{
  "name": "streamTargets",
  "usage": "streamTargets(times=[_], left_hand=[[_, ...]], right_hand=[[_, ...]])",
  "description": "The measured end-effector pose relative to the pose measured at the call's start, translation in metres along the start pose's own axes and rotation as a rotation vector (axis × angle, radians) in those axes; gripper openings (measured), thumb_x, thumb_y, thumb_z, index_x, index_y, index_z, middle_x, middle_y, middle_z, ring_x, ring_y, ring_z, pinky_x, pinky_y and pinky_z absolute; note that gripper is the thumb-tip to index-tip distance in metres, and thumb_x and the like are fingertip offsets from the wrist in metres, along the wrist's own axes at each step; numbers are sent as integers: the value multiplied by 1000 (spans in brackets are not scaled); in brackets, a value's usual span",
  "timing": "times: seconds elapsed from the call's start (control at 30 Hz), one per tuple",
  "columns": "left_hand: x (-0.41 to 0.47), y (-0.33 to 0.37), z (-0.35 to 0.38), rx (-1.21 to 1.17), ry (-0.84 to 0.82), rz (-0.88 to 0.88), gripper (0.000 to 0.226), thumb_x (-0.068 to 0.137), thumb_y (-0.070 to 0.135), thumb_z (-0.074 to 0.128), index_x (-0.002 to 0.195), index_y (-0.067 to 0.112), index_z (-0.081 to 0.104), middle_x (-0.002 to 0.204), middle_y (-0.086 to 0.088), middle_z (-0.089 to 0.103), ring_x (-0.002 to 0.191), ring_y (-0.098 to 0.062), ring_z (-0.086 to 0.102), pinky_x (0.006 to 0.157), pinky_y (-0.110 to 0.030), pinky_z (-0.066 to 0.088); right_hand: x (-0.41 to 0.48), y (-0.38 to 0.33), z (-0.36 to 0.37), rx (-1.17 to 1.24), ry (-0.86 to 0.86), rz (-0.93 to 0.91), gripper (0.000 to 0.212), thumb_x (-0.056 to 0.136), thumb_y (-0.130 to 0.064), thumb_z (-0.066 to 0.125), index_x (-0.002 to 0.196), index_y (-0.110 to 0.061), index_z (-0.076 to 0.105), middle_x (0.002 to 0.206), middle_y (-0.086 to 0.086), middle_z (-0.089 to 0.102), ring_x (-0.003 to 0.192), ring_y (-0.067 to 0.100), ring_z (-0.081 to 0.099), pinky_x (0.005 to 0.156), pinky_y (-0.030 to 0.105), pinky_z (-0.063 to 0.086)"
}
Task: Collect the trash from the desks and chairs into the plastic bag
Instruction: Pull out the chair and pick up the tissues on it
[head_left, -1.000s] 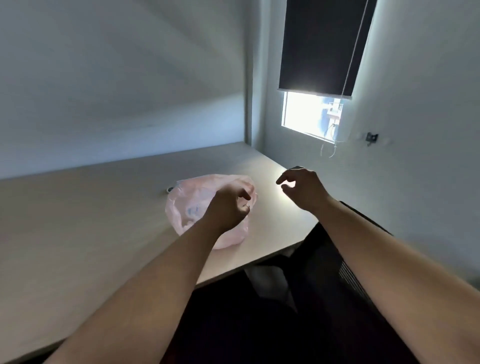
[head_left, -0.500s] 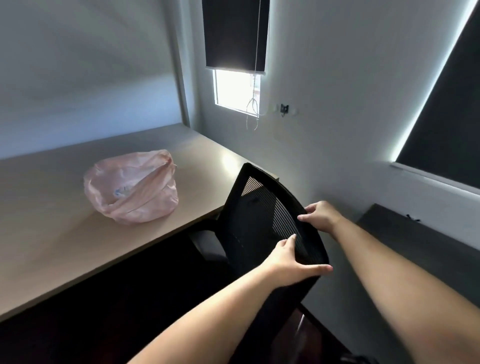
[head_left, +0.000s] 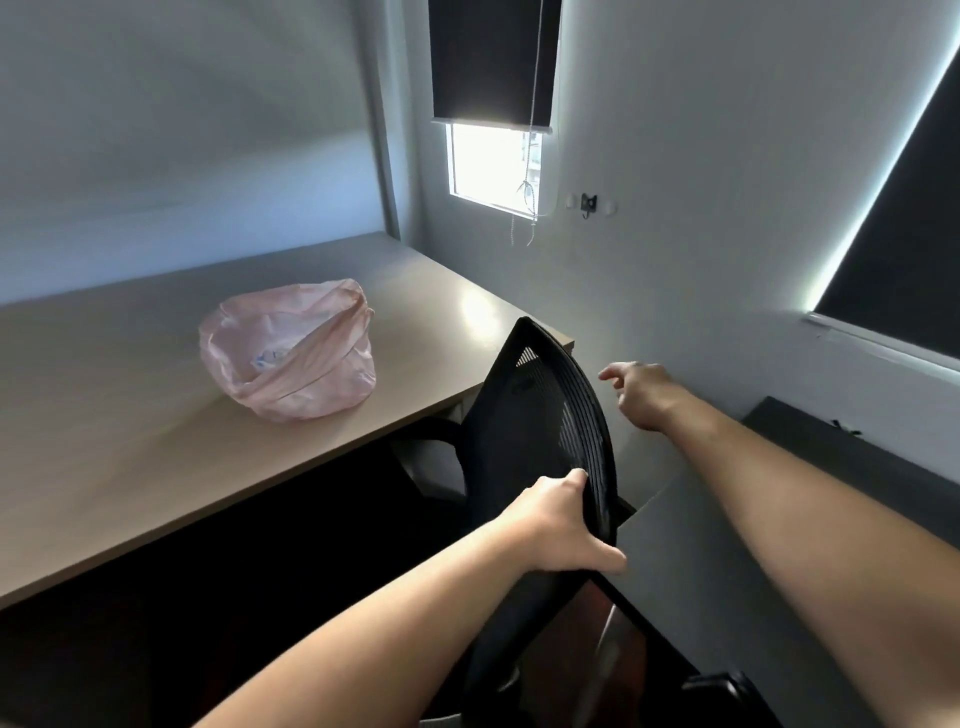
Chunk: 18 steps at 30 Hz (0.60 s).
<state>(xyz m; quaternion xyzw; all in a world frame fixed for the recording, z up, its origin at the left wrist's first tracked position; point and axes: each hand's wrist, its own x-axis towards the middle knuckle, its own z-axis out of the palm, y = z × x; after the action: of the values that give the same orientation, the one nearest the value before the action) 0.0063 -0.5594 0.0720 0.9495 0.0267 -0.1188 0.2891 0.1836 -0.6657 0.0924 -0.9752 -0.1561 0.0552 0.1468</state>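
**Left hand on chair back, bag on tabletop**

Left hand (head_left: 561, 525) grips the near edge of the black mesh chair (head_left: 540, 415) back. Right hand (head_left: 641, 395) hangs just right of the chair, fingers loose, holding nothing, apart from it. Pink plastic bag (head_left: 291, 353) sits left of the chair on the tabletop (head_left: 130, 441), mouth open, white crumpled scrap (head_left: 267, 357) inside. Beyond the chair: window (head_left: 491, 161), dark blind (head_left: 493, 57) mostly down. Right of the chair: dark ledge (head_left: 857, 457).

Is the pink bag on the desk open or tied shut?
Open. The bag sits on the desk untied, its mouth gaping upward; pale scraps show inside.
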Motion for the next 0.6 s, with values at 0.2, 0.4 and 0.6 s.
streamTargets(times=[0.2, 0.4, 0.6], left_hand=[[-47, -39, -35, 189, -236, -105, 74, 69, 34, 75, 126, 16, 31, 112, -7, 57, 96, -24, 58, 70, -27, 46], [-79, -74, -64, 89, -358, -396, 81, 77, 37, 71, 144, 21, 29, 142, -3, 43, 122, -24, 51, 95, -44, 52], [-90, -87, -17, 451, 295, -420, 32, 88, 34, 54, 112, 12, 53, 106, -8, 66, 100, -31, 64, 68, -32, 39]], right_hand=[[-6, -4, 13, -486, -148, -292, 91, 81, -7, 62, 147, -44, 12, 160, -7, 12, 146, 21, 18, 114, 34, 25], [1, -55, 36, -499, -80, -573, 75, 74, -44, 67, 141, -39, 35, 156, -10, 24, 145, 16, 20, 114, 35, 27], [-8, -112, 47, -698, 7, -805, 75, 40, -85, 59, 88, -26, 64, 91, -8, 69, 94, 15, 64, 95, 31, 39]])
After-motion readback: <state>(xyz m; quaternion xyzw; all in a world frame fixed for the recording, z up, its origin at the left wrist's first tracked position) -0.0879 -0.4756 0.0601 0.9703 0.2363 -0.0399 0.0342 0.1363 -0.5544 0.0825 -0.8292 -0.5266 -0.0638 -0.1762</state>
